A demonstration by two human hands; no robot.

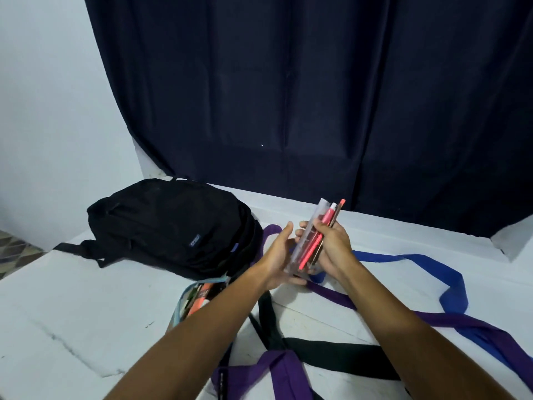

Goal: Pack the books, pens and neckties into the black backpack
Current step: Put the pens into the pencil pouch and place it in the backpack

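Dark curtain (302, 96), pale wall (49, 111), possibly tiled floor (14, 249).

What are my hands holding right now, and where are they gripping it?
A clear pen case with pens: right hand grips its middle, left hand supports the bottom end.
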